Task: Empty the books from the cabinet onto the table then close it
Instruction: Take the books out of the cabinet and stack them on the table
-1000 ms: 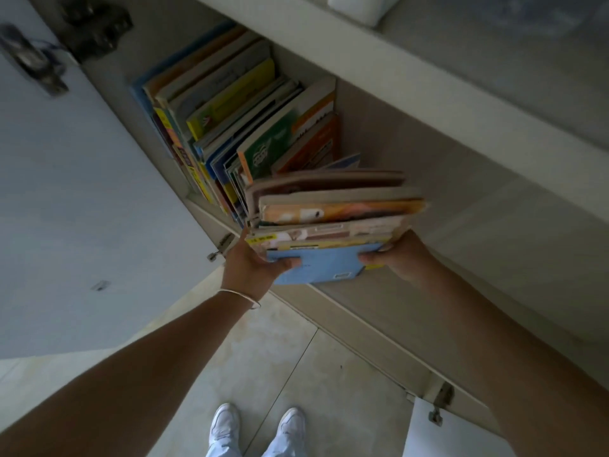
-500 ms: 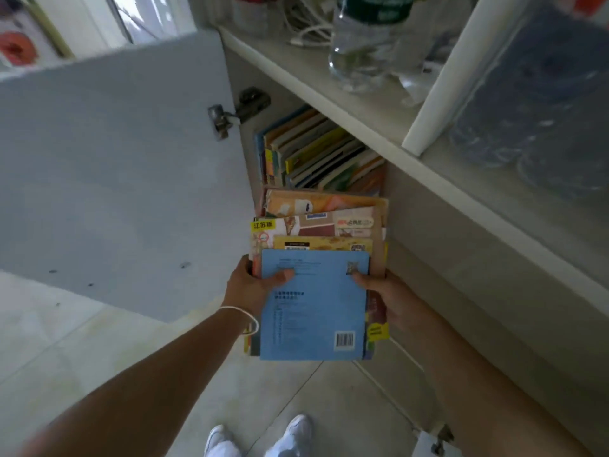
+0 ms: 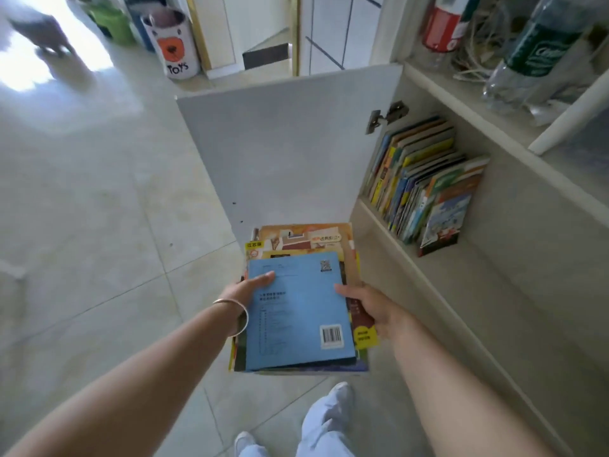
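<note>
- Stack of books (image 3: pixel 298 311), centre of frame, held flat over the floor: left hand (image 3: pixel 245 291) grips its left edge, thumb on the blue cover; right hand (image 3: pixel 369 308) grips the right edge.
- Open cabinet door (image 3: pixel 290 150) just beyond the stack.
- More books (image 3: pixel 425 186) stand in the cabinet (image 3: pixel 514 225), centre right.
- Toy bin (image 3: pixel 173 44), upper left.

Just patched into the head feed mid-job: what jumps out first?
A stack of books with a blue cover on top, held low in the middle between the left hand and right hand. To the right, more books stand in the open cabinet, its door swung wide.
</note>
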